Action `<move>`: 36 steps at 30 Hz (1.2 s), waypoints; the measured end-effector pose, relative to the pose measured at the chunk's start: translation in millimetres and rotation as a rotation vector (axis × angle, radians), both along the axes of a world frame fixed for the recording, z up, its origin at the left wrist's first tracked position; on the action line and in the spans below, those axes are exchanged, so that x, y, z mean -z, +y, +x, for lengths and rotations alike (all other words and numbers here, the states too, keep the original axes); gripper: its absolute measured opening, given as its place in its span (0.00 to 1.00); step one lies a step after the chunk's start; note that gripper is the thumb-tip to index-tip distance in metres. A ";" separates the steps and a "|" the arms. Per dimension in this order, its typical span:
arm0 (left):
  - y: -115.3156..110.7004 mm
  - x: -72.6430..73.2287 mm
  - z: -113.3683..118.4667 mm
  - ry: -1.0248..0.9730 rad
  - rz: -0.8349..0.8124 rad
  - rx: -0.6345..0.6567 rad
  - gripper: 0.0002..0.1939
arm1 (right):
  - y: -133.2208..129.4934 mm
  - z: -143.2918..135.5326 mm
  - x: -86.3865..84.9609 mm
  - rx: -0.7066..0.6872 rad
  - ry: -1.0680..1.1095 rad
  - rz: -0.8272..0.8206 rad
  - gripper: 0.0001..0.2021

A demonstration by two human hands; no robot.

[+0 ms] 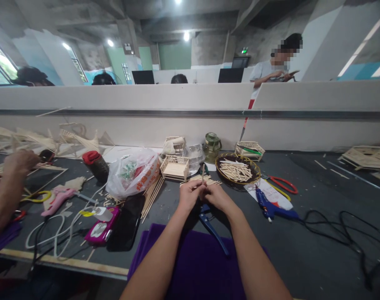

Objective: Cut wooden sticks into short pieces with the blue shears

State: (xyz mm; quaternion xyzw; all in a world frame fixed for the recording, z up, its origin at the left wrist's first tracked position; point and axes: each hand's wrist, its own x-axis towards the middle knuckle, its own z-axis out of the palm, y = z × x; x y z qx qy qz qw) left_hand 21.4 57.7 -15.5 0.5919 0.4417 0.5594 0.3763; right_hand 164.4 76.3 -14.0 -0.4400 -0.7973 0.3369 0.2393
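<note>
At a dark worktable (pixel 321 258), a person's left hand (pixel 190 195) and right hand (pixel 217 196) meet, fingertips closed on a thin stick (pixel 203 171) near blue pliers (pixel 214 231), as a small wooden model (pixel 174 168) beyond looks assembled and a basket (pixel 240 182) of short sticks (pixel 235 170) appears unused.

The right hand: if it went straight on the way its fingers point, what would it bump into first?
Probably the left hand, directly beside the right hand; whether they touch is hard to tell.
</note>
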 end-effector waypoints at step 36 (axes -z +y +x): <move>-9.4 -5.4 -35.2 0.283 0.105 -0.203 0.11 | -44.7 17.7 -11.2 0.271 -0.200 0.401 0.29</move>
